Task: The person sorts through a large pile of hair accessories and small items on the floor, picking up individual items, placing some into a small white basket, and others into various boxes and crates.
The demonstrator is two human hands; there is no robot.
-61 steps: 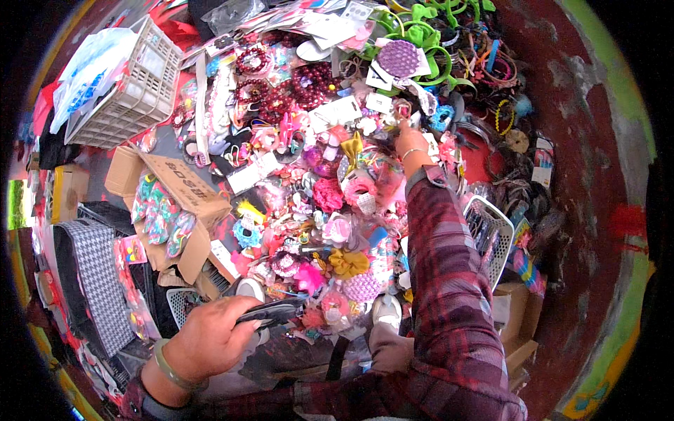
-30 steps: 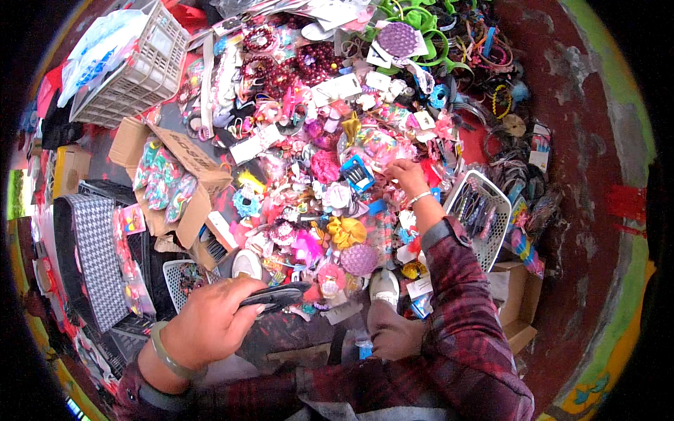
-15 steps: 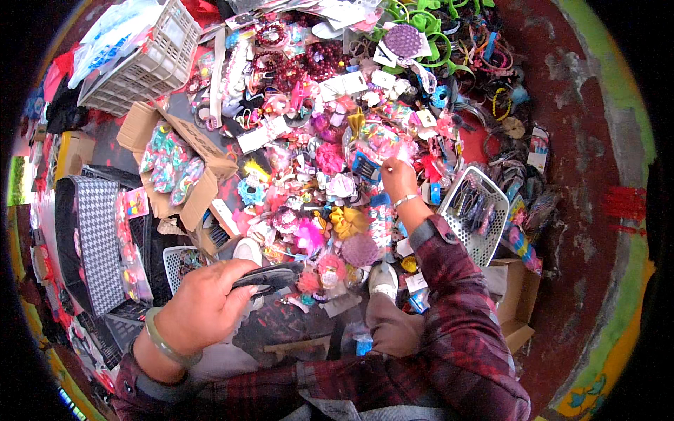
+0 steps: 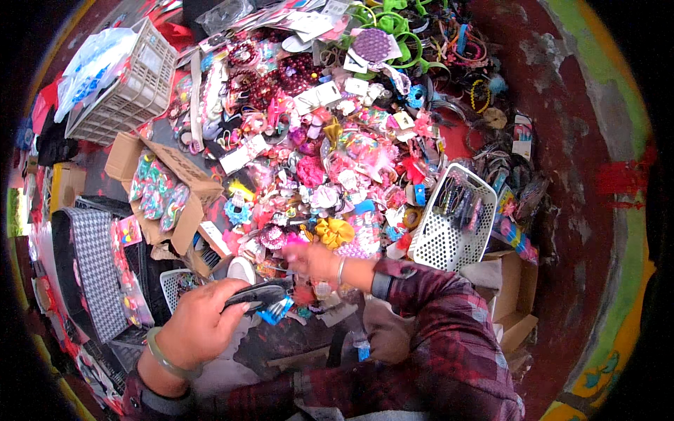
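Note:
My left hand (image 4: 205, 317), a bangle on its wrist, is closed on a flat black stack (image 4: 261, 293), thumb pressed on top. The stack's exact kind does not show. A small blue piece (image 4: 276, 311) sits at its lower edge; whether it is held or loose I cannot tell. My right hand (image 4: 313, 262), with a bracelet at the wrist, is over the near part of a heap of hair accessories (image 4: 309, 172), just beyond the black stack. Motion smears its fingers. A mustard-yellow scrunchie (image 4: 334, 232) lies right beyond it.
At the right stands a white perforated basket (image 4: 441, 247) with dark hair pieces inside. An open cardboard box (image 4: 184, 168) holds packets at the left, below a grey crate (image 4: 133, 95). Green headbands (image 4: 397, 35) lie at the far side. Another cardboard box (image 4: 518, 298) is near right.
My right hand has come back from the middle of the heap, toward me and left, close to my left hand. The blue piece now shows under the black stack. The view has shifted slightly.

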